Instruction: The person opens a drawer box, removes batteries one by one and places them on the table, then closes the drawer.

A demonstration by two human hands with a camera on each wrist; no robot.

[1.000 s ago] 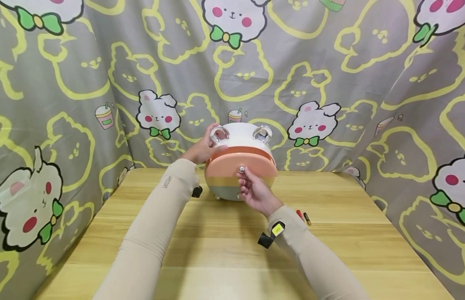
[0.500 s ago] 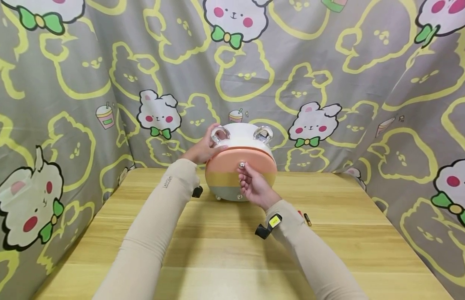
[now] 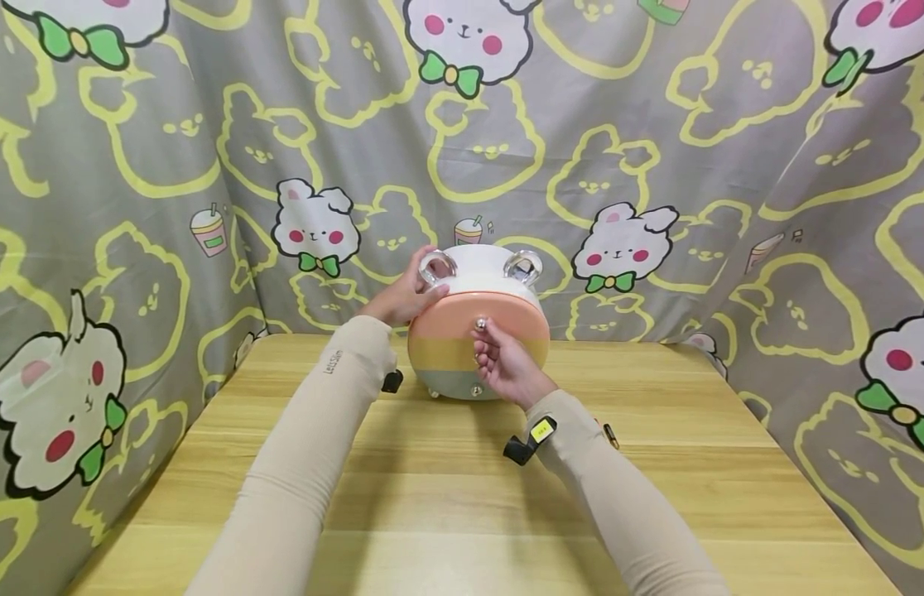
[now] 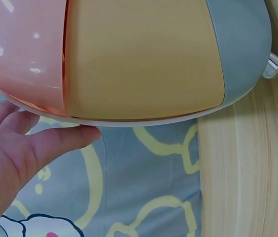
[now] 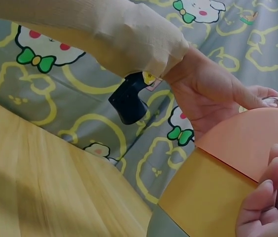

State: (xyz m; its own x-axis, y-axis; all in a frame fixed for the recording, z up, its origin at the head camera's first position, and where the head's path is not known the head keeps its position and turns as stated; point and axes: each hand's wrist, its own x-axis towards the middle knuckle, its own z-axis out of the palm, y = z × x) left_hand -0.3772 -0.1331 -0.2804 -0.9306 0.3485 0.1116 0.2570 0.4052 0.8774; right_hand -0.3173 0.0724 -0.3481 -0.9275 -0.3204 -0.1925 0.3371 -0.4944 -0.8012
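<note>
A rounded desktop drawer box (image 3: 480, 265) stands on the table, white with clear ear-like rings on top. Its three drawer fronts are pink (image 4: 20, 54), yellow (image 4: 144, 59) and grey-green (image 4: 245, 49). My right hand (image 3: 510, 368) pinches the silver knob (image 3: 480, 324) of the pink top drawer, other fingers curled beneath. That drawer front sits flush with the body. At the box's upper left, my left hand (image 3: 406, 294) rests against the side with fingers extended near the left clear ring (image 3: 436, 266). In the left wrist view one straight finger lies along the box's edge.
A small dark-and-gold cylinder (image 3: 611, 435) lies on the wooden table (image 3: 447, 513) beside my right sleeve, partly covered by it. Patterned grey curtain (image 3: 492, 182) hangs behind and on both sides. Black straps (image 3: 520, 447) hang at the wrists.
The pink top drawer, standing a little out earlier, has slid back into the box with my right hand on its knob. The left hand has stayed in place.
</note>
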